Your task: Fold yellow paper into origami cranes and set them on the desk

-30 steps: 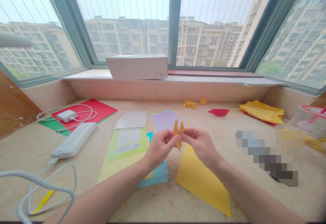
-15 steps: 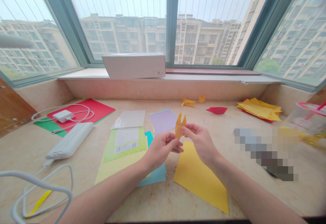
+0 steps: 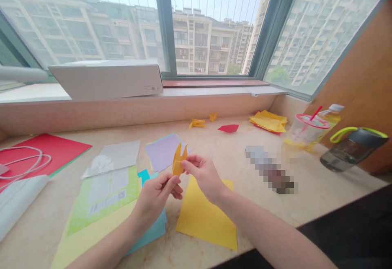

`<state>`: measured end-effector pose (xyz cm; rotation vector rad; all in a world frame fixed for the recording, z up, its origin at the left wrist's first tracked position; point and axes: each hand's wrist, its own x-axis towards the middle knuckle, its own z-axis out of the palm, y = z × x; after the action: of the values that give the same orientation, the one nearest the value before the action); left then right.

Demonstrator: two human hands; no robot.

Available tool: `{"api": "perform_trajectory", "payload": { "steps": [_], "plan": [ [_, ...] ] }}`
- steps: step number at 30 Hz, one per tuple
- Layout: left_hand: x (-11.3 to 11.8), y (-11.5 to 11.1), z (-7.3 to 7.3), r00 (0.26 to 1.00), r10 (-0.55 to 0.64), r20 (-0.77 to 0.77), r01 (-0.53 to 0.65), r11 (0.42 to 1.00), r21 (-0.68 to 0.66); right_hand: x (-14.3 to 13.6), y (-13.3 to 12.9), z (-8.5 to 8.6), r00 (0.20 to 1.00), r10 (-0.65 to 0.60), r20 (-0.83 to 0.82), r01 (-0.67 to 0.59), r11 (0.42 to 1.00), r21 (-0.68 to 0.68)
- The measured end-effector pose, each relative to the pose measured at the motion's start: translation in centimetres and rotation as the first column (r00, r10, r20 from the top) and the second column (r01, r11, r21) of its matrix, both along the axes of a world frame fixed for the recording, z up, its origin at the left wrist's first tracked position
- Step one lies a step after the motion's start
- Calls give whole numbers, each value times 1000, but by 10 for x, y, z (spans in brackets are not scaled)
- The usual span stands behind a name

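A small folded piece of yellow-orange paper [image 3: 178, 161] with two upright points is pinched between both my hands above the counter. My left hand [image 3: 161, 187] grips its lower end between thumb and fingers. On its right side, my right hand [image 3: 200, 170] pinches it with thumb and forefinger. Below my right hand lies a flat yellow sheet [image 3: 206, 220]. Blue paper [image 3: 153, 228] shows partly under my left arm, and a lilac sheet [image 3: 162, 154] rests just behind the hands.
At the back sit small yellow folded pieces [image 3: 197, 123], a red folded piece [image 3: 229, 128] and a yellow paper stack [image 3: 269, 121]. A lidded cup [image 3: 309, 132] and a dark bottle [image 3: 352, 150] stand right. Left are a green packet [image 3: 104, 199], red paper [image 3: 45, 150] and a white cable [image 3: 36, 174].
The view has swung right, bringing the dark bottle and the counter's right edge into sight. Both hands keep hold of the folded paper, their grip nearly the same.
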<state>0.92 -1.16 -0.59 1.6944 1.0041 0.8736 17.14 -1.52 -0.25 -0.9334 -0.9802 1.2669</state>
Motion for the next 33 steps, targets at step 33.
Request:
{"api": "perform_trajectory", "payload": {
  "steps": [33],
  "plan": [
    [1,-13,1,998,34,-46,-30,996,83,0,-9,-16,987,157,19,-154,981,-115]
  ]
}}
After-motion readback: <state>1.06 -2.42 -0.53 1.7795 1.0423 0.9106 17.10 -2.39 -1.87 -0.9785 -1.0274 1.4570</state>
